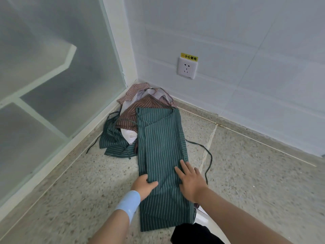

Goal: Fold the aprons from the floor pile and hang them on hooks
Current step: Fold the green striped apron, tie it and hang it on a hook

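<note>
A green white-striped apron [161, 148] lies folded into a long strip on the speckled floor, running from the corner pile toward me. My left hand [144, 185] grips its left edge, thumb over the cloth and fingers tucked beneath. Flat on the strip's right side lies my right hand [190, 180], fingers straight and spread. Behind, in the corner, sits the pile [133, 111]: a brown striped apron, a checked red one, white cloth and another green striped apron [112, 141]. No hooks are in view.
A frosted glass partition with a white frame [52, 131] closes the left side. The white tiled wall at the right carries a socket [186, 67] with a yellow label. A dark apron tie [209, 159] trails over the floor to the right. Dark cloth [190, 233] lies at the bottom edge.
</note>
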The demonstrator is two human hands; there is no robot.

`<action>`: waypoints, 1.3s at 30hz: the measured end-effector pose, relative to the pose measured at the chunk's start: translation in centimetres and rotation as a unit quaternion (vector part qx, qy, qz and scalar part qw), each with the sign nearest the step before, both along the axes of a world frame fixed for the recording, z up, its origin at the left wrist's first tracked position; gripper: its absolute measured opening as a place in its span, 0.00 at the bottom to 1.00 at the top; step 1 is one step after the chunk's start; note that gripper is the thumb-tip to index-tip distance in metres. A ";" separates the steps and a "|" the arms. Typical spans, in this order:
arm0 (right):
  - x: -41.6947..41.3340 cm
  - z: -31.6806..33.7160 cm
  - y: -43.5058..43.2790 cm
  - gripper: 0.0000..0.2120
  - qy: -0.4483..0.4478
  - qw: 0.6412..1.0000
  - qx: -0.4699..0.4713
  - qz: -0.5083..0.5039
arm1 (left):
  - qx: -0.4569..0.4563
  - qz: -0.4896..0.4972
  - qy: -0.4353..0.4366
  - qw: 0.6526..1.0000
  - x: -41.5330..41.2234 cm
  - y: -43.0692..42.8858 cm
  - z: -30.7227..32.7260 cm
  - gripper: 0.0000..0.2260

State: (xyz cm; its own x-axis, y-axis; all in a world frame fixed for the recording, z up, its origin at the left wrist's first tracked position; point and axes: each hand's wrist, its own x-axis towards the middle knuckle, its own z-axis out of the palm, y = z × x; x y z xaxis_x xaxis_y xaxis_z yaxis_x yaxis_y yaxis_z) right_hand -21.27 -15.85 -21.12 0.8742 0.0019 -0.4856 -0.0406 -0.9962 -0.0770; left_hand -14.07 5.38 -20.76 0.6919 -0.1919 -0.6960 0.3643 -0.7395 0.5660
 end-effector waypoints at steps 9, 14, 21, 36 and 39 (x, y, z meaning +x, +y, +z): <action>-2.3 0.3 0.6 0.34 0.023 0.997 0.028 -0.062 | -0.052 -0.002 0.125 0.991 -3.3 2.6 1.0 0.25; -4.4 0.3 0.6 0.37 0.022 0.997 0.014 -0.075 | 0.077 -0.042 0.082 0.993 -5.6 2.9 0.8 0.07; -7.1 -0.3 0.0 0.47 -0.020 0.993 -0.059 0.102 | 0.147 -0.245 -0.361 0.888 -6.2 0.9 1.1 0.04; -6.7 0.5 -0.2 0.07 -0.175 0.973 0.138 0.056 | 0.065 -0.356 -0.121 0.924 -7.3 -0.1 2.8 0.46; -5.5 3.5 -0.2 0.10 -0.098 0.951 0.256 -0.146 | 0.078 -0.341 -0.150 0.925 -7.5 -0.6 3.6 0.45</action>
